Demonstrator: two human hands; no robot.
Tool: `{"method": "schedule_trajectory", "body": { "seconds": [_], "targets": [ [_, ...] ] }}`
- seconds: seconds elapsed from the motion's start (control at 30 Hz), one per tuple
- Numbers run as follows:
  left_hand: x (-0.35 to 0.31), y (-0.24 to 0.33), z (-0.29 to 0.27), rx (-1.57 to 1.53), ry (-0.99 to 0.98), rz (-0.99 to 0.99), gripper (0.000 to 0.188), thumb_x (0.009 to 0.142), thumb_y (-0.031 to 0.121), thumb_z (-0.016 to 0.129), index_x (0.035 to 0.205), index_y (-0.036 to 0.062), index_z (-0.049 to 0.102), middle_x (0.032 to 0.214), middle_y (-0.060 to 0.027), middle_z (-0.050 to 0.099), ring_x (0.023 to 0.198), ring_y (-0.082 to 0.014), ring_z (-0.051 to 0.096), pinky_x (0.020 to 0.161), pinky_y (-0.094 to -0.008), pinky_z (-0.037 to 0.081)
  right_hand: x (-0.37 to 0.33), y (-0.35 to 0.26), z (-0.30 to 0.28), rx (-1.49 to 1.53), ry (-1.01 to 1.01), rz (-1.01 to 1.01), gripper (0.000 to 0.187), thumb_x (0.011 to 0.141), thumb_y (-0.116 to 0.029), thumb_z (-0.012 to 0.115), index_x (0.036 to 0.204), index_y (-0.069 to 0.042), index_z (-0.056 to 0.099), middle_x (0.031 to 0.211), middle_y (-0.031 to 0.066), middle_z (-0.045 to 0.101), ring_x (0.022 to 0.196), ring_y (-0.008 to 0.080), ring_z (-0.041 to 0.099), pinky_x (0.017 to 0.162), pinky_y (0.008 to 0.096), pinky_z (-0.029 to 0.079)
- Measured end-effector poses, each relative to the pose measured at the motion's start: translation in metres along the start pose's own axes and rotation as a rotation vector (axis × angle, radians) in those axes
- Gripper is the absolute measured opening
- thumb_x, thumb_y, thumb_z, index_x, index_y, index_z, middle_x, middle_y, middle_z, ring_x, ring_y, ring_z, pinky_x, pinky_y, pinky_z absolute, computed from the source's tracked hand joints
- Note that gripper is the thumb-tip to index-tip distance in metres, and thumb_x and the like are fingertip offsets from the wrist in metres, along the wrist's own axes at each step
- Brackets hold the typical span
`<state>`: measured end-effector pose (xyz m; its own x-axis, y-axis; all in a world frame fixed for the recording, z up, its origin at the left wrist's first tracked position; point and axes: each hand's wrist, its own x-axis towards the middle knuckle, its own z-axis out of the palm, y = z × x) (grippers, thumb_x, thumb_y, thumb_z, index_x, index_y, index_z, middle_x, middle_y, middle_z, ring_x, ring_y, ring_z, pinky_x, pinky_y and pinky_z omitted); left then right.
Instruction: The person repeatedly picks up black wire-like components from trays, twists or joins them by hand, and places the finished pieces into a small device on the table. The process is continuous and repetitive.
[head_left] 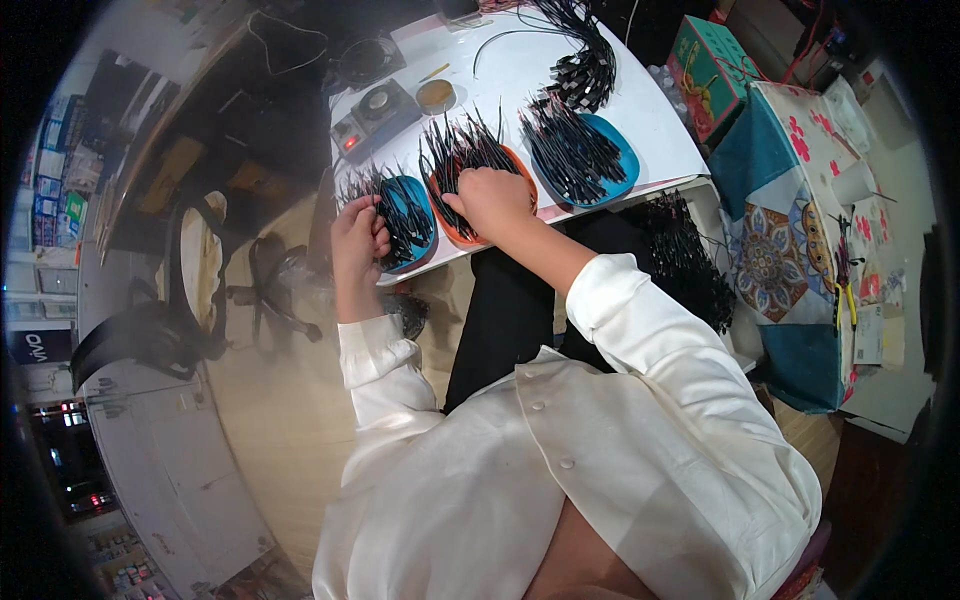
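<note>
**Both hands in the trays of black wires**

You sit at a white worktop (640,110) that carries three shallow trays in a row, each one filled with thin black wires. Beside your right knee, a large heap of black wires (690,260) lies lower than the worktop, near a cloth with a coloured pattern (775,250).

The blue tray on the right (622,160) is the widest and holds a dense pile of wires; neither hand touches it. The orange tray (440,212) stands in the middle, just beside the smaller blue tray on the left (420,215).

Your right hand (492,202) rests on the orange tray, with the fingers curled down into the black wires (462,150) there. I cannot tell if the fingers really pinch a wire, because the back of the hand hides them.

Your left hand (358,238) is at the left edge of the left blue tray. Its fingers are bent closed around a few wire ends (372,192) from that tray.

Behind the trays stand a small dark device with a red light (375,115) and a little round tin (436,96).
</note>
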<state>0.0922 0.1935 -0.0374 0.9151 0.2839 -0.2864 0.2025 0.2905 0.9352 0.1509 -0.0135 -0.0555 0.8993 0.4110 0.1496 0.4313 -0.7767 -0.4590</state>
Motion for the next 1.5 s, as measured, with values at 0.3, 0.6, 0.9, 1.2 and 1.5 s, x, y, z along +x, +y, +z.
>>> {"method": "schedule_trajectory", "body": {
  "seconds": [0.3, 0.6, 0.9, 1.2, 1.5],
  "targets": [
    [-0.021, -0.009, 0.024, -0.084, 0.012, 0.207, 0.013, 0.098, 0.013, 0.049, 0.097, 0.0009, 0.053, 0.073, -0.0072, 0.058, 0.049, -0.011, 0.044, 0.043, -0.0227, 0.032, 0.005, -0.003, -0.004, 0.006, -0.07, 0.083, 0.034, 0.08, -0.038, 0.068, 0.078, -0.005, 0.066, 0.077, 0.0137, 0.067, 0.074, 0.032, 0.067, 0.062, 0.0435, 0.052],
    [-0.035, -0.016, 0.053, -0.116, 0.025, 0.212, 0.018, 0.097, 0.014, 0.052, 0.092, -0.0019, 0.059, 0.068, -0.0091, 0.061, 0.044, -0.0074, 0.043, 0.039, -0.0193, 0.029, 0.004, -0.001, -0.009, 0.101, -0.081, 0.16, 0.028, 0.078, -0.031, 0.071, 0.073, -0.004, 0.067, 0.078, 0.0145, 0.068, 0.077, 0.0317, 0.067, 0.067, 0.0428, 0.052],
    [-0.036, -0.017, 0.086, -0.164, 0.034, 0.278, 0.017, 0.093, 0.009, 0.06, 0.097, -0.0069, 0.064, 0.089, -0.0142, 0.069, 0.076, -0.0173, 0.067, 0.066, -0.0252, 0.057, -0.01, 0.012, -0.042, 0.359, 0.205, -0.072, 0.024, 0.082, -0.025, 0.068, 0.077, -0.002, 0.062, 0.067, 0.0126, 0.063, 0.063, 0.0299, 0.062, 0.059, 0.0376, 0.048],
    [-0.059, -0.011, 0.124, -0.069, -0.092, 0.419, 0.018, 0.09, 0.007, 0.064, 0.102, -0.006, 0.068, 0.093, -0.0113, 0.071, 0.081, -0.0111, 0.064, 0.071, -0.0212, 0.05, -0.065, -0.008, -0.085, 0.068, 0.156, -0.288, 0.01, 0.082, -0.015, 0.059, 0.081, -0.004, 0.059, 0.078, 0.0119, 0.064, 0.074, 0.0306, 0.065, 0.061, 0.0439, 0.052],
    [-0.069, -0.023, 0.129, -0.104, -0.144, 0.315, 0.015, 0.097, 0.008, 0.051, 0.099, -0.0051, 0.058, 0.092, -0.0159, 0.069, 0.079, -0.0153, 0.066, 0.067, -0.0229, 0.052, -0.06, 0.057, -0.09, 0.446, 0.003, -0.202, 0.025, 0.086, -0.03, 0.063, 0.086, -0.005, 0.066, 0.081, 0.0162, 0.066, 0.075, 0.0338, 0.064, 0.067, 0.0407, 0.05]
  ]
}}
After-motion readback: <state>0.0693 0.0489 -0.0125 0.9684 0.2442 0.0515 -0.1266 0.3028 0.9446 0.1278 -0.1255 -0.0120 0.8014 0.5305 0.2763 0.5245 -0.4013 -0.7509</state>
